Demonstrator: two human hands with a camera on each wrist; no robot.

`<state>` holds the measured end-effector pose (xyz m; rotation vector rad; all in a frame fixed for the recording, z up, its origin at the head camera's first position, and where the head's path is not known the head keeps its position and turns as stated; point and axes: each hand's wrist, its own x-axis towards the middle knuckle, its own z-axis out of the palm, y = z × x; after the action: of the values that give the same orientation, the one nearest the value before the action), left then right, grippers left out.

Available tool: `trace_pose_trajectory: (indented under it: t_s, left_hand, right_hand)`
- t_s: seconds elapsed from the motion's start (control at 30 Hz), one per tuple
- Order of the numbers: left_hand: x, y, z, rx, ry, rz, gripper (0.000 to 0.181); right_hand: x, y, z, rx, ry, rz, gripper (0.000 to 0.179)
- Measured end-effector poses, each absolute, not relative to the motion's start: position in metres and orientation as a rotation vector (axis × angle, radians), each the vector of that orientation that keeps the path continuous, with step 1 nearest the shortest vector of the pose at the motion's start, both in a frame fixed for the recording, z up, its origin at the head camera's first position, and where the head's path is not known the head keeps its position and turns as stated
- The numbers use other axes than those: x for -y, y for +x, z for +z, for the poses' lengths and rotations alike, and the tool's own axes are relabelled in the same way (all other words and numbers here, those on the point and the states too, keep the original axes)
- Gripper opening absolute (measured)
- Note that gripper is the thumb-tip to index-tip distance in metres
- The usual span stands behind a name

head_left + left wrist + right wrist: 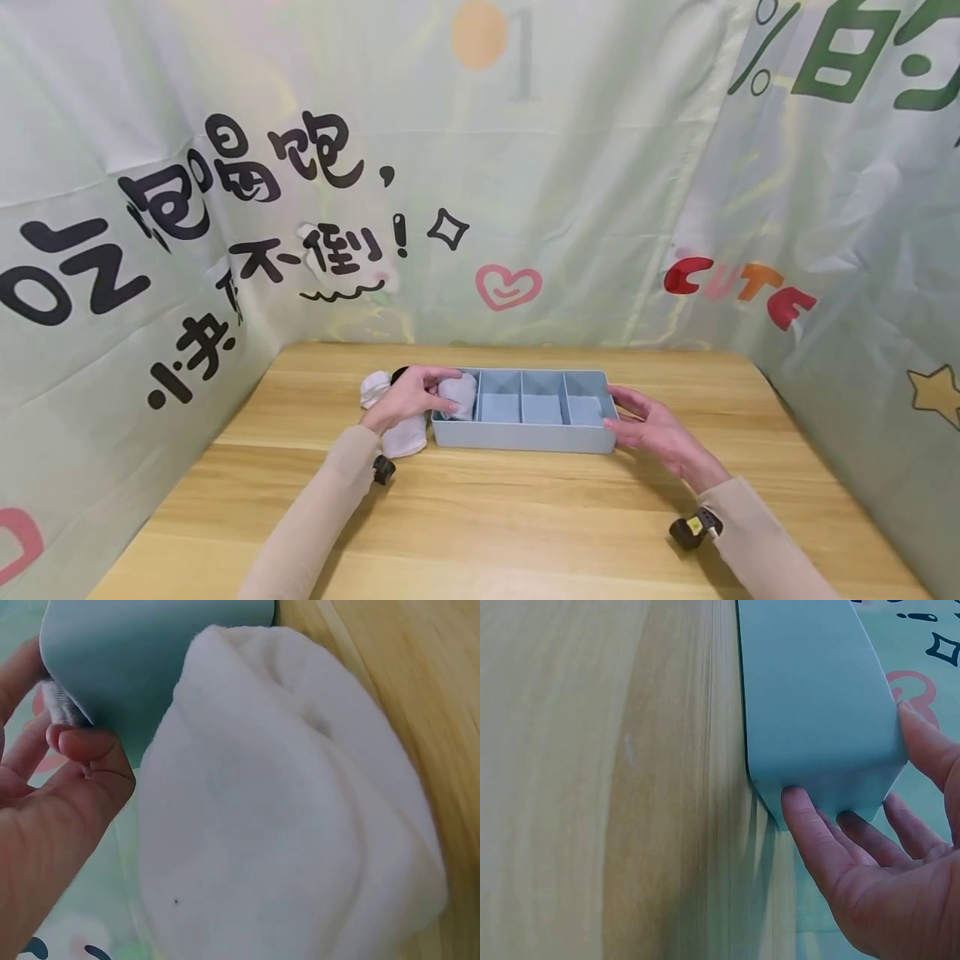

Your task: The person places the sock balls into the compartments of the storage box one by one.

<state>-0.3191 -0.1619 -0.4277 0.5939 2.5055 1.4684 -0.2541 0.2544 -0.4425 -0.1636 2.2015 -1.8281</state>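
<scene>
A light blue box (525, 437) with several compartments in a row stands on the table. My left hand (408, 398) reaches over its left end and holds a rolled light grey sock (459, 397) between thumb and fingers, in the leftmost compartment. In the left wrist view the box's end wall hides most of that sock. The other compartments show bare floors. My right hand (660, 433) touches the box's right end, fingers spread against the end wall and at the rim (900, 750). A white sock (262, 802) lies just left of the box, under my left wrist.
Another white bundle (374, 388) and a small black item (399, 373) lie beyond the left wrist. The wooden table (510, 525) meets a printed cloth backdrop (585, 275) at the back and sides. Each wrist wears a small black camera (384, 469).
</scene>
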Motion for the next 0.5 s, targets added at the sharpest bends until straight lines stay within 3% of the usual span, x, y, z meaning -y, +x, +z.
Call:
trace_pose_trajectory:
  t_s: [0.5]
  left_hand:
    - [0.1666,-0.3180,-0.4306,-2.429,0.616,1.564,0.061]
  right_hand:
    - [-0.2545,-0.2553,-0.4451,-2.234,-0.181,-1.814,0.079]
